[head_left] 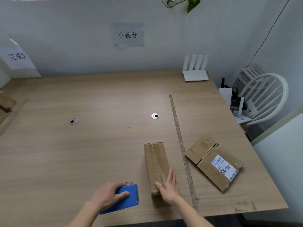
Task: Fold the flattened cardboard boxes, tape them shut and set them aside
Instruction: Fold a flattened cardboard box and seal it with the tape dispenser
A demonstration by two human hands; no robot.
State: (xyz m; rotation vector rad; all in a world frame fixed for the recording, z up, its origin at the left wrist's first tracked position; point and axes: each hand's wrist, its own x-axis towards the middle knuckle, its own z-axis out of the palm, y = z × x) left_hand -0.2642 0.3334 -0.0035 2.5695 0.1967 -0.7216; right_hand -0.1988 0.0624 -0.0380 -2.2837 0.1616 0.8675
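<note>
Your right hand (169, 187) lay against the near end of the folded box (156, 164), fingers straight, thumb on its top. Your left hand (109, 194) pressed the blue card (127, 199) near the worktop's (82, 153) front edge, fingers relaxed. A flattened box (214, 163) lay right of the long strip (182, 145), close to the right edge. Left and far worktop stood open. Cardboard at the left edge was cut off.
</note>
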